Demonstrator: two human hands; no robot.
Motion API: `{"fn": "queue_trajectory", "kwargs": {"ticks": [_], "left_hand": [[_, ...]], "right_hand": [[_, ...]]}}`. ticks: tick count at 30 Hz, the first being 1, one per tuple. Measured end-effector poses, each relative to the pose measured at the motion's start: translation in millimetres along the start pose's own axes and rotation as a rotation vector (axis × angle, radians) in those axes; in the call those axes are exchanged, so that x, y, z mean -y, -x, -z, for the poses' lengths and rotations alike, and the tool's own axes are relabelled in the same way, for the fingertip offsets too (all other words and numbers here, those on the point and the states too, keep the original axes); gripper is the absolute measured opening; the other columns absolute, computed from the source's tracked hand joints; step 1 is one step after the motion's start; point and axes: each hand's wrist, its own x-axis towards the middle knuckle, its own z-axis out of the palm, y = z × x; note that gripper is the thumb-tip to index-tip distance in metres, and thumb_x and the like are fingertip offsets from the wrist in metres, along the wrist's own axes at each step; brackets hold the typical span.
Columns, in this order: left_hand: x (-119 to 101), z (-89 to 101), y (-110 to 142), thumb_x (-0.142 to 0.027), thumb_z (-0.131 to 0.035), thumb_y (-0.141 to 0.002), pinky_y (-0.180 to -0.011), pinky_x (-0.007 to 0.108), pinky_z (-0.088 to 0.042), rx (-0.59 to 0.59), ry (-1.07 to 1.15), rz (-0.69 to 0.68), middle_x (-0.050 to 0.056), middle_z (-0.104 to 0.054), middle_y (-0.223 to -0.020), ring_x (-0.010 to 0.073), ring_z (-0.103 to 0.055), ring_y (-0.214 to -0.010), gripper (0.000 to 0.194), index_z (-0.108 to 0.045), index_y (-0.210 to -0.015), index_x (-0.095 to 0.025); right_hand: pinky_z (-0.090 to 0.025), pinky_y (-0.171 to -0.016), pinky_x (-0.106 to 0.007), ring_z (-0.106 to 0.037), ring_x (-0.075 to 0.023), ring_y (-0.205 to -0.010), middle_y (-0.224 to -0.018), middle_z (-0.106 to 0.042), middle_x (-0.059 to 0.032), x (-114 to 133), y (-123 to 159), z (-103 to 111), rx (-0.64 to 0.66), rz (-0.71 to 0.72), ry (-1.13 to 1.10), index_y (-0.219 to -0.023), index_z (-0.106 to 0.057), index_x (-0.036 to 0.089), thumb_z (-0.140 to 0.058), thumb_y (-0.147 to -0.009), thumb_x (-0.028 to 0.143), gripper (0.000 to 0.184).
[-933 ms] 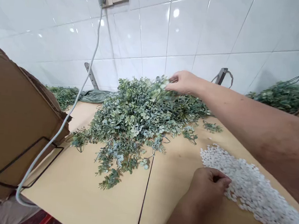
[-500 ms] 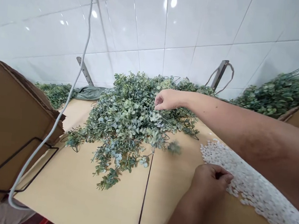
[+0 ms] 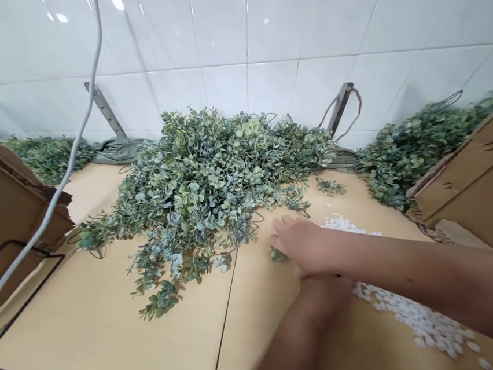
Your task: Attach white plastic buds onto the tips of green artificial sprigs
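Observation:
My right hand is low over the wooden table, just right of the leaf pile, with its fingers bent down over a small green leafy sprig. Part of that sprig shows below the fingers; the thumb is hidden. My left hand lies beneath the right wrist, which covers its fingers, so what it holds cannot be seen. A big heap of artificial eucalyptus stems with thin wire-like stalks spreads to the left of both hands. Many small white plastic discs are scattered beside and behind my forearms.
Cardboard boxes flank the table at left and right. A white cable hangs down at the left. Metal brackets stand against the tiled wall. More greenery lies at the back right, and a loose sprig near it.
My right hand has come away from the heap, down and toward me, to the small sprig. Its forearm now crosses over my left hand. The view has shifted to the right.

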Motion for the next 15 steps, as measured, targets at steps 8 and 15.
{"fn": "queue_trajectory", "kwargs": {"ticks": [8, 15], "left_hand": [[9, -8.2, -7, -0.019, -0.056, -0.073, -0.061, 0.025, -0.044, 0.051, 0.193, -0.008, 0.001, -0.061, -0.063, 0.0122, -0.052, -0.060, 0.013, -0.068, -0.071, -0.013], [8, -6.9, -6, -0.019, -0.057, -0.073, -0.057, 0.023, -0.039, 0.041, 0.187, 0.020, -0.001, -0.054, -0.058, 0.0098, -0.046, -0.056, 0.012, -0.067, -0.071, -0.013]], "right_hand": [[-0.039, -0.051, -0.025, -0.057, -0.0168, -0.063, -0.074, -0.065, -0.0078, -23, -15, 43, -0.185, 0.080, -0.185, -0.081, -0.066, 0.012, -0.059, -0.074, 0.013, 0.011], [-0.046, -0.075, -0.031, -0.057, -0.0186, -0.090, -0.112, -0.058, -0.0111, -82, -2, 108, -0.928, 0.000, -0.588, -0.114, -0.054, 0.011, -0.067, -0.073, 0.026, 0.046]]}}
